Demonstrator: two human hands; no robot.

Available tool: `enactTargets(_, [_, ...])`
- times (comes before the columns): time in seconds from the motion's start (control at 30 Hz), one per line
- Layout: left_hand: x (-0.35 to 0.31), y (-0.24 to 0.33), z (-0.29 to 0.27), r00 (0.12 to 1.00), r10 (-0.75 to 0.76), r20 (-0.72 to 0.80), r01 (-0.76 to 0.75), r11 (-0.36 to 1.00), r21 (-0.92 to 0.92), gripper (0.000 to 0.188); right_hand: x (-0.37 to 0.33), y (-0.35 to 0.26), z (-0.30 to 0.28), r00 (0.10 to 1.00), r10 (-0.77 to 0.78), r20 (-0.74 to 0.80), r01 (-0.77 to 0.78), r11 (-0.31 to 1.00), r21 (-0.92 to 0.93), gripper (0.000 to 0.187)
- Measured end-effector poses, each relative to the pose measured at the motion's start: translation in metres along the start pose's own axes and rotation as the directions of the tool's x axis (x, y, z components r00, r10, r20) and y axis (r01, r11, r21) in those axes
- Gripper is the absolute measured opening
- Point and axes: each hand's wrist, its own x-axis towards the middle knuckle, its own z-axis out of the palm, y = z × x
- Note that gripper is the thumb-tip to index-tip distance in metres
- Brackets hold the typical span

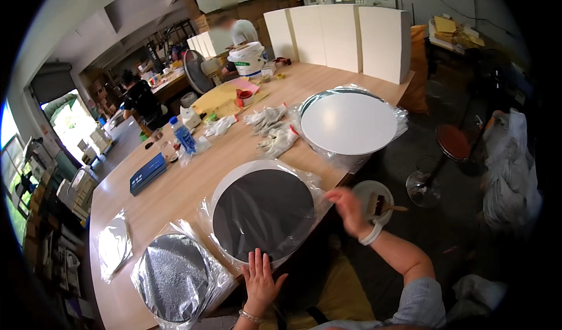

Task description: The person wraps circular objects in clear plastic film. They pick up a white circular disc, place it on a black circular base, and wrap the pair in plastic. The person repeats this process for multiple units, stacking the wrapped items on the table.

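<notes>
A round dark grey disc [263,216] lies at the table's near edge under clear plastic film, with a pale rim showing along its far left side. My left hand [261,283] is open and flat, its fingertips on the near edge of this disc. Off the disc's right side, my right hand [350,211] is raised by the table edge, its fingers stretched toward the film and a little blurred. Whether it touches the film I cannot tell. To the left lies a silvery, film-wrapped disc [174,277]. Farther right rests a large white disc [349,122] on plastic film.
White work gloves [276,139], a water bottle [183,135], a blue box [148,173] and a white bucket [247,59] stand or lie on the table. Tall white panels [328,37] rise behind. Below the right edge are a tub with a brush [377,204] and a stool [452,142].
</notes>
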Motion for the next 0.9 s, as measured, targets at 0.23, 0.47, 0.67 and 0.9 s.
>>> enactTargets(0.23, [-0.038, 0.014, -0.065, 0.854, 0.074, -0.515, -0.248, 0.928, -0.278, 0.032, 0.067, 0.004, -0.130, 0.794, 0.580, -0.182, -0.255, 0.589, 0.767, 0.040])
enactTargets(0.47, [-0.118, -0.091, -0.134, 0.863, -0.298, -0.407, 0.262, 0.954, -0.145, 0.024, 0.108, 0.021, -0.180, 0.766, 0.594, -0.247, -0.418, 0.751, 0.510, 0.017])
enactTargets(0.67, [-0.160, -0.140, -0.139, 0.946, -0.316, -0.078, 0.319, 0.948, 0.024, 0.043, 0.058, -0.037, -0.140, 0.900, 0.238, -0.366, -0.173, 0.964, 0.200, 0.017])
enactTargets(0.9, [-0.165, -0.138, -0.124, 0.959, -0.282, -0.040, 0.284, 0.956, 0.070, 0.056, -0.039, -0.128, -0.030, 0.942, 0.334, -0.043, -0.297, 0.883, 0.364, 0.031])
